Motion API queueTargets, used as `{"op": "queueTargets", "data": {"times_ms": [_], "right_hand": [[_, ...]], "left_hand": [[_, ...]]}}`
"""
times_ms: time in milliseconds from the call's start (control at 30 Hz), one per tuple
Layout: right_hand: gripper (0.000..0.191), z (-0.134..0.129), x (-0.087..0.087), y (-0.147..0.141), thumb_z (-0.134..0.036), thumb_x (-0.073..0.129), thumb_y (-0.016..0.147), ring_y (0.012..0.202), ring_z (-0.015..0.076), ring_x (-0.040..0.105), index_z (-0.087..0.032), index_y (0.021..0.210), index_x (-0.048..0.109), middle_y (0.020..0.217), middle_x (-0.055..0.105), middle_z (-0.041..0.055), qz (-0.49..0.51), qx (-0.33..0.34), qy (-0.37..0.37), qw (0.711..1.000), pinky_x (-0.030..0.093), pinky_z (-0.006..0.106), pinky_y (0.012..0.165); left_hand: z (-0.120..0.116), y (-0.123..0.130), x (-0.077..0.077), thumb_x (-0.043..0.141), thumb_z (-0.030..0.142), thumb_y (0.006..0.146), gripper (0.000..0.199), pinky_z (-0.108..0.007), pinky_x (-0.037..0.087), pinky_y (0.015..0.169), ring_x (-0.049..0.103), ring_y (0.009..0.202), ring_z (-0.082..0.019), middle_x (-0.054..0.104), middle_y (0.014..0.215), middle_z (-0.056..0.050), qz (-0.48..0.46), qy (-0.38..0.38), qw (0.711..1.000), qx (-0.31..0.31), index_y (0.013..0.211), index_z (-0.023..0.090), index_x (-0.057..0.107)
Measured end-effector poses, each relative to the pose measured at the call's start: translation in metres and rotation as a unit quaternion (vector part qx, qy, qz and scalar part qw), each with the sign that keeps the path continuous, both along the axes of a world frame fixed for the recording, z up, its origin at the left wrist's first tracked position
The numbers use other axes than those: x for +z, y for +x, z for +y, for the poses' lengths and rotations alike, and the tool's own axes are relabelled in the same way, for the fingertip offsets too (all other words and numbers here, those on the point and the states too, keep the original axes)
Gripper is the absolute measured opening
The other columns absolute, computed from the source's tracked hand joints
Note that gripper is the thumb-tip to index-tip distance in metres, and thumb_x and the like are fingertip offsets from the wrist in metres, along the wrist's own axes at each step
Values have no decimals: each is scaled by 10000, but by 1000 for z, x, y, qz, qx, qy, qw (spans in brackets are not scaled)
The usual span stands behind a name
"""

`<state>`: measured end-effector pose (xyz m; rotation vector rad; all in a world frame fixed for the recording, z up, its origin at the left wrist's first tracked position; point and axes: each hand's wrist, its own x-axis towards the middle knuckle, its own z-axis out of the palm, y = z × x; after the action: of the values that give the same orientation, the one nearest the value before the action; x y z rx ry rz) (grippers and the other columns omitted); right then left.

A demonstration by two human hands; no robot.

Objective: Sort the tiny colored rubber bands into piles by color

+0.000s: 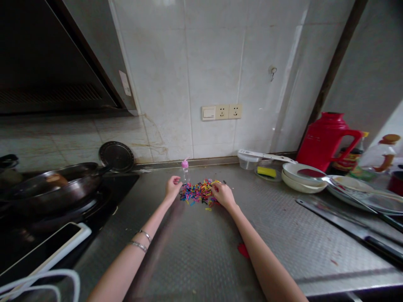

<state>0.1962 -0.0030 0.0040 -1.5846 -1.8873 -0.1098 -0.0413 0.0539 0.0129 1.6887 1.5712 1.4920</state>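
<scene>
At the far left of the frame, a dark, shiny metal pan stands on a glossy black stovetop, and a round black lid leans against the wall behind it. In the lower left I see a white-edged slab with a dark face and, below it, a white looped cable.

My left arm, with two silver-coloured bracelets on it, reaches up to the middle of the frame. My left hand is there with its fingers curled and the thumb near them, at the left edge of a heap of small, multicoloured, band-like pieces. I cannot tell whether it grips one. Just behind the heap's left part stands a small clear bottle with a pink top.

The heap lies at the centre of the frame on the grey, textured metal tabletop. At its right edge my right hand has its fingertips drawn together among the pieces; whether they grasp one is hidden.

Further right come a yellow sponge, stacked white bowls, a long metal blade with a black handle and a red, handled flask.
</scene>
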Motion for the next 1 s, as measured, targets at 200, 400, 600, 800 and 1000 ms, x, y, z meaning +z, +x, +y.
{"op": "queueTargets", "data": {"times_ms": [200, 400, 600, 800, 1000], "right_hand": [[215, -3, 16, -4, -230, 432, 764, 635, 124, 541, -165, 734, 634, 695, 633, 50, 44, 26, -34, 998, 334, 182, 573], [193, -3, 26, -7, -176, 463, 670, 570, 105, 503, -123, 657, 648, 576, 597, 10, 75, 169, -108, 977, 337, 175, 539], [174, -19, 28, -4, -84, 450, 588, 542, 78, 468, -120, 608, 619, 571, 575, -8, 24, 289, -173, 941, 308, 159, 493], [183, -35, 21, -2, -68, 459, 583, 555, 75, 449, -132, 666, 609, 597, 557, -13, 27, 259, -183, 948, 298, 159, 500], [163, -44, 24, 1, -91, 478, 598, 562, 73, 414, -147, 718, 573, 620, 523, -22, -11, 257, -185, 949, 263, 167, 501]], "left_hand": [[-33, -4, -5, 534, 175, 615, 133, -234, 426, 590, 539, 603, -121, 600, 643, -23, 28, -44, 989, -141, 707, 114, 607], [-58, 3, -9, 536, 204, 622, 161, -214, 368, 534, 485, 527, -104, 583, 573, -18, 134, -81, 971, -181, 691, 98, 637], [-67, 7, -9, 507, 177, 630, 145, -204, 358, 551, 487, 537, -101, 578, 566, -17, 177, -85, 963, -187, 647, 99, 628], [-68, 6, -10, 539, 240, 647, 194, -203, 334, 533, 477, 521, -103, 571, 557, -12, 199, -105, 958, -178, 723, 99, 648], [-81, 11, -6, 546, 302, 678, 219, -210, 306, 526, 495, 550, -113, 597, 613, -15, 269, -111, 947, -138, 781, 143, 657]]}}
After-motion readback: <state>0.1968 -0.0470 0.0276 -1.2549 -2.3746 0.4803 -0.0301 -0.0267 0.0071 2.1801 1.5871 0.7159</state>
